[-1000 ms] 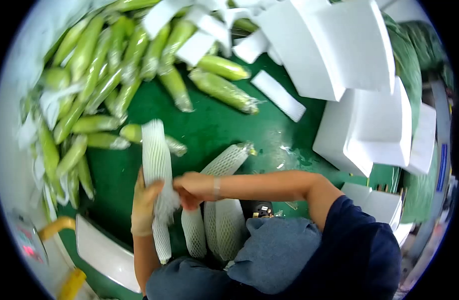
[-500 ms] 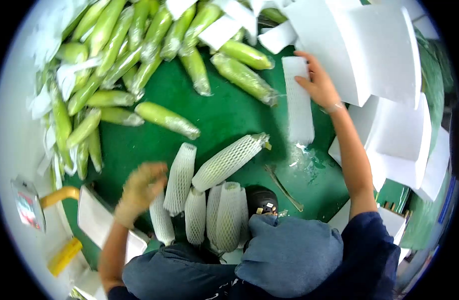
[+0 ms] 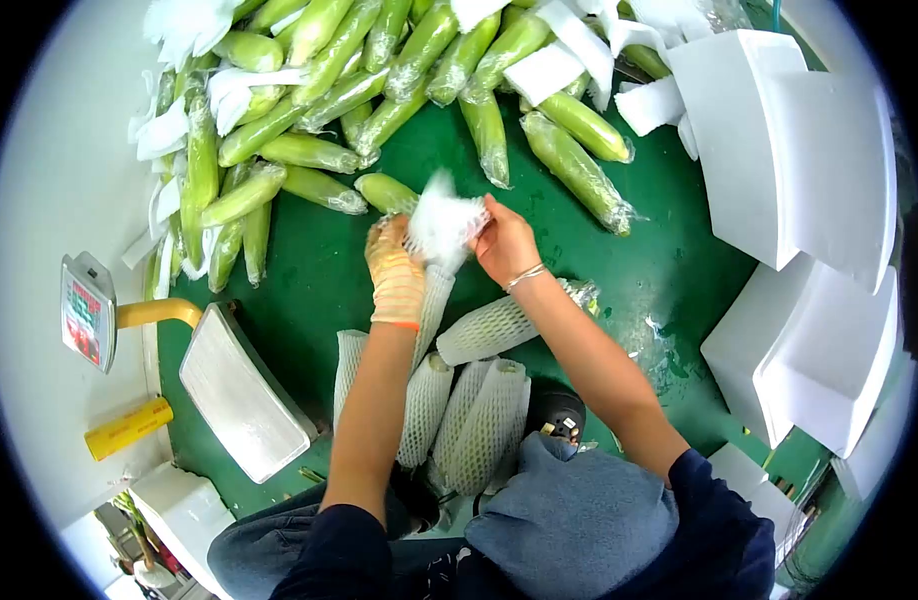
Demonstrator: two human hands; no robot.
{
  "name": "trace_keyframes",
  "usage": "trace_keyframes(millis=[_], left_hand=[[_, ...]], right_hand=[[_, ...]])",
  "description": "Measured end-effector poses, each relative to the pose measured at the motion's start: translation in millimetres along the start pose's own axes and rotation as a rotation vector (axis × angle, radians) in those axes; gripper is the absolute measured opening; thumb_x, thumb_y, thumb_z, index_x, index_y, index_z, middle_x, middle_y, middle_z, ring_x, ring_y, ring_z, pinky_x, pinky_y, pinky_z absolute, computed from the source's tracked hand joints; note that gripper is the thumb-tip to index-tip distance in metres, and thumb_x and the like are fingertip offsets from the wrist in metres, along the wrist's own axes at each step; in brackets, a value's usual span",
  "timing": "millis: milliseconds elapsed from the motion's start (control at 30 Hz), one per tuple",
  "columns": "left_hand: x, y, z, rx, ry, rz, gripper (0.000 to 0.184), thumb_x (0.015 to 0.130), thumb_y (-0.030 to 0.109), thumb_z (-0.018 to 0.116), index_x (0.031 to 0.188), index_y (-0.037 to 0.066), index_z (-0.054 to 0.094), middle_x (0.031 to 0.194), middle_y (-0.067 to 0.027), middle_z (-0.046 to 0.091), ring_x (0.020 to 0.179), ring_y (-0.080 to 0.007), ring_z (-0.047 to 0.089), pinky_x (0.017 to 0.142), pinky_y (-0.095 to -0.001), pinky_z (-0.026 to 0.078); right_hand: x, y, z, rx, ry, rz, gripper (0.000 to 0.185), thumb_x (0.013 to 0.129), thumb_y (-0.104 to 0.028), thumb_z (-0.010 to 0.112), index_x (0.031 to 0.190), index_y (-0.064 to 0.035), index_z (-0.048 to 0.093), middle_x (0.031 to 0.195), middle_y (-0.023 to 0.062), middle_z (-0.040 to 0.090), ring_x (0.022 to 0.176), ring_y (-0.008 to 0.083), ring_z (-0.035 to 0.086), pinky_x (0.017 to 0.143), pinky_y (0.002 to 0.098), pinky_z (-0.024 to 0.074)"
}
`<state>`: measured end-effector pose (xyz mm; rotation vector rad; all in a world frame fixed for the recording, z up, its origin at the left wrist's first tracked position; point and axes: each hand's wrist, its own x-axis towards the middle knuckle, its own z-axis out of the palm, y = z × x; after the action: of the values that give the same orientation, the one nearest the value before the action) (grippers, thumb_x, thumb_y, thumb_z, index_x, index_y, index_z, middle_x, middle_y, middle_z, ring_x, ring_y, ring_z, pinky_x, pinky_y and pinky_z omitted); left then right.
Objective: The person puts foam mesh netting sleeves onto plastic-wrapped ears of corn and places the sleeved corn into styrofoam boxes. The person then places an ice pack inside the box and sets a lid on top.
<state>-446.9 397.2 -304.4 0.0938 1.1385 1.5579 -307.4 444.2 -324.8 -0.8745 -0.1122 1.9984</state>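
Note:
My left hand (image 3: 393,268), in a pale striped glove, has its fingers closed on the left side of a white foam net sleeve (image 3: 443,222). The bare fingers of my right hand (image 3: 506,243) pinch the sleeve's right side. The sleeve is bunched and blurred between both hands. Just behind it lies a green wrapped vegetable (image 3: 386,192), partly hidden. Below my hands are several net-covered pieces; one (image 3: 489,329) lies slanted, and others (image 3: 486,425) stand near my legs.
Many plastic-wrapped green vegetables (image 3: 319,150) are heaped at the back left. White foam boxes (image 3: 739,150) stand at the right. A scale (image 3: 244,390) with its display (image 3: 87,312) and a yellow roll (image 3: 129,428) are at the left.
My right hand has brought the flat sleeve from the right to the middle. My left hand has moved up and closed on it. The view has shifted left.

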Motion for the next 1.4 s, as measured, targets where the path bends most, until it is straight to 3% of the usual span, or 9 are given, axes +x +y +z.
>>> trace_keyframes(millis=[200, 300, 400, 533, 600, 767, 1067, 1200, 1400], left_hand=[[8.0, -12.7, 3.3, 0.954, 0.2, -0.19, 0.059, 0.085, 0.057, 0.053, 0.091, 0.0, 0.065, 0.089, -0.0112, 0.065, 0.082, -0.0208, 0.057, 0.078, -0.0385, 0.045], [-13.9, -10.1, -8.0, -0.62, -0.276, -0.702, 0.063, 0.089, 0.055, 0.045, 0.115, -0.001, 0.054, 0.109, -0.0163, 0.059, 0.1, -0.0246, 0.056, 0.09, -0.0361, 0.044], [-46.6, 14.7, 19.9, -0.444, -0.255, -0.612, 0.052, 0.091, 0.045, 0.045, 0.118, 0.0, 0.05, 0.115, -0.0169, 0.056, 0.104, -0.0241, 0.054, 0.091, -0.0382, 0.045], [-50.4, 40.8, 20.3, 2.172, -0.443, 0.84, 0.028, 0.085, 0.025, 0.052, 0.105, 0.008, 0.061, 0.102, -0.0102, 0.064, 0.096, -0.0272, 0.06, 0.085, -0.033, 0.048], [19.0, -7.5, -62.6, 2.124, -0.381, 1.025, 0.03, 0.083, 0.023, 0.053, 0.108, 0.009, 0.06, 0.107, -0.0111, 0.062, 0.1, -0.0288, 0.057, 0.088, -0.0375, 0.045], [61.9, -53.8, -13.3, 2.38, -0.36, 0.313, 0.02, 0.087, 0.016, 0.049, 0.101, 0.008, 0.06, 0.092, -0.0088, 0.064, 0.084, -0.0216, 0.061, 0.077, -0.0308, 0.048], [-50.7, 11.5, 43.2, 0.357, -0.473, -0.189, 0.061, 0.091, 0.051, 0.045, 0.116, -0.004, 0.054, 0.108, -0.0098, 0.061, 0.097, -0.0168, 0.058, 0.085, -0.03, 0.046], [-66.0, 33.5, 26.1, 0.237, -0.518, -0.529, 0.063, 0.085, 0.054, 0.054, 0.116, 0.0, 0.053, 0.103, -0.0116, 0.063, 0.086, -0.0197, 0.062, 0.075, -0.0316, 0.052], [-82.9, 23.5, 1.5, 1.604, -0.436, -0.001, 0.094, 0.071, 0.042, 0.068, 0.139, -0.004, 0.023, 0.114, -0.0223, 0.057, 0.103, -0.0332, 0.058, 0.086, -0.0375, 0.047]], right_hand=[[19.0, 20.9, -20.7, -1.28, -0.094, -0.415, 0.026, 0.082, -0.021, 0.065, 0.089, 0.0037, 0.063, 0.067, 0.0132, 0.062, 0.058, 0.0133, 0.057, 0.053, 0.0286, 0.0457], [-41.0, -35.4, 31.8, -1.29, -0.205, -0.266, 0.027, 0.08, -0.025, 0.065, 0.077, 0.0015, 0.064, 0.06, 0.0118, 0.06, 0.05, 0.0133, 0.051, 0.05, 0.0295, 0.0424], [-85.7, -76.6, 90.1, -1.44, -0.285, -0.394, 0.028, 0.079, -0.024, 0.064, 0.073, 0.0038, 0.063, 0.056, 0.0161, 0.055, 0.05, 0.0153, 0.052, 0.051, 0.0318, 0.0431], [-17.8, -47.0, 75.6, -1.29, -0.125, -0.331, 0.026, 0.072, -0.021, 0.062, 0.074, 0.0056, 0.064, 0.06, 0.0191, 0.058, 0.052, 0.0243, 0.056, 0.056, 0.0345, 0.0465], [8.2, -29.4, 46.8, -1.329, 0.02, -0.361, 0.028, 0.071, -0.022, 0.063, 0.075, 0.0055, 0.064, 0.061, 0.0196, 0.059, 0.055, 0.0245, 0.058, 0.057, 0.0351, 0.0471], [40.7, -14.2, -38.6, -1.108, 0.463, -0.26, 0.032, 0.072, -0.028, 0.065, 0.071, 0.0038, 0.066, 0.073, 0.0226, 0.064, 0.068, 0.0327, 0.065, 0.067, 0.038, 0.0503], [-47.0, -82.5, 16.4, -1.288, -0.288, 0.391, 0.036, 0.08, -0.027, 0.059, 0.088, 0.0072, 0.064, 0.086, 0.0222, 0.065, 0.074, 0.0306, 0.066, 0.06, 0.0411, 0.0538], [26.2, -145.7, 58.0, -2.267, -0.03, -1.232, 0.046, 0.071, -0.004, 0.055, 0.116, -0.0062, 0.047, 0.102, 0.0188, 0.053, 0.089, 0.0338, 0.055, 0.074, 0.0425, 0.0464], [77.4, -160.6, 54.5, -2.267, -0.21, -1.331, 0.053, 0.07, -0.004, 0.061, 0.12, -0.0145, 0.047, 0.091, 0.0133, 0.053, 0.081, 0.032, 0.055, 0.067, 0.0391, 0.0493]])
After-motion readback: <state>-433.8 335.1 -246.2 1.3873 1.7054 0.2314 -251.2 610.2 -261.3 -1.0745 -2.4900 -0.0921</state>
